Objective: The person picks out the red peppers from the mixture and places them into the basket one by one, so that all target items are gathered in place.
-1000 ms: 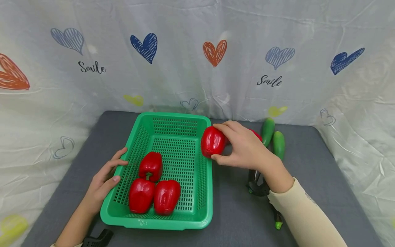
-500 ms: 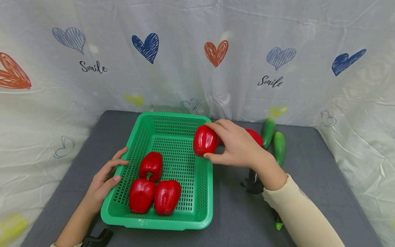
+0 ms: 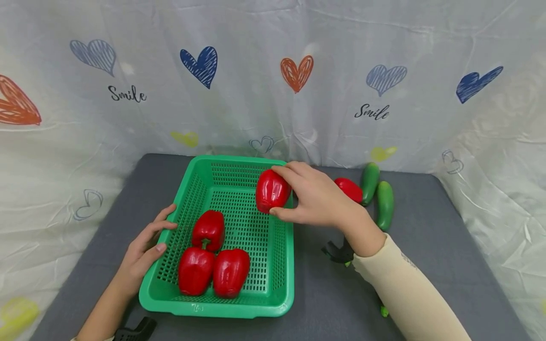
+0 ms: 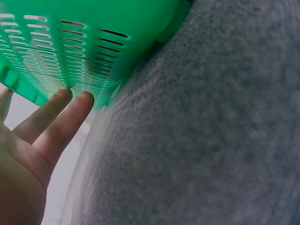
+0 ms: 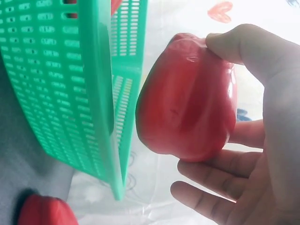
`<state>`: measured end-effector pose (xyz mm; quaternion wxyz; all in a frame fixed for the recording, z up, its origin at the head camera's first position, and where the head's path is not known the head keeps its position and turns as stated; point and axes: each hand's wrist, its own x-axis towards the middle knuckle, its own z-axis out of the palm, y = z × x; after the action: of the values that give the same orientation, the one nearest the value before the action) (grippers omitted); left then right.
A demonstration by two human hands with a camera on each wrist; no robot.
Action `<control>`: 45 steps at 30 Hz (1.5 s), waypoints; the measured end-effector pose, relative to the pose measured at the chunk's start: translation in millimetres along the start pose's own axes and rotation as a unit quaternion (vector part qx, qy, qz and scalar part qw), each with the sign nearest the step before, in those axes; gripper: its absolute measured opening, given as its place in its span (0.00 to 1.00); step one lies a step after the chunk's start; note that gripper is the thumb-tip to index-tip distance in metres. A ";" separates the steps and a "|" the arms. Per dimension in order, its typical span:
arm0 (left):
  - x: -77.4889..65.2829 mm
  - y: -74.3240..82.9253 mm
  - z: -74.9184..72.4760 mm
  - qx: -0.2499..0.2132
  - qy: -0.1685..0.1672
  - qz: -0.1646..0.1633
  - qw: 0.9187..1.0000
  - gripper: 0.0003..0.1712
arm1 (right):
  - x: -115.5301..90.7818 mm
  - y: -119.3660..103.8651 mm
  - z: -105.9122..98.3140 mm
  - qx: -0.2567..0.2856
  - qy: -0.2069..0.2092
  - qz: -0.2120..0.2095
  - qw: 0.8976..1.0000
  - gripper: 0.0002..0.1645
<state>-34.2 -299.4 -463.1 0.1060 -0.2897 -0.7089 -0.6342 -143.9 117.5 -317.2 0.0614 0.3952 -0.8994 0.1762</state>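
Observation:
My right hand [image 3: 313,196] grips a glossy red bell pepper [image 3: 273,190] between thumb and fingers, over the right side of a green plastic basket [image 3: 217,310]. In the right wrist view, the held pepper [image 5: 187,101] is raised beside the basket's rim [image 5: 98,84]. My left hand [image 3: 141,248] touches the basket's left side with fairly straight fingers; in the left wrist view, two fingertips [image 4: 84,98] lie against its slotted wall [image 4: 65,42]. Three more red bell peppers, one at the back [image 3: 208,227] and two in front [image 3: 231,272], lie in the basket's near left part.
Another red bell pepper [image 3: 350,189] lies on the grey table [image 3: 315,293] right of the basket, next to two cucumbers [image 3: 385,203]. A green tip [image 3: 384,311] shows beside the right sleeve, the rest hidden. A curtain [image 3: 332,132] printed with hearts hangs behind.
My right hand has carried the bell pepper leftward from the basket's right rim to above its inside, uncovering more of the pepper on the table. The left hand stays put.

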 end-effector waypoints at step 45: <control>0.8 3.4 0.9 0.001 0.001 -0.007 1.000 0.26 | 51.8 -47.7 48.9 0.054 -0.149 0.015 0.987 0.50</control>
<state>-32.7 -298.2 -459.9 0.1027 -0.2844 -0.7117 -0.6341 -142.7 34.1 -337.0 -0.0969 0.4059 -0.8938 0.1643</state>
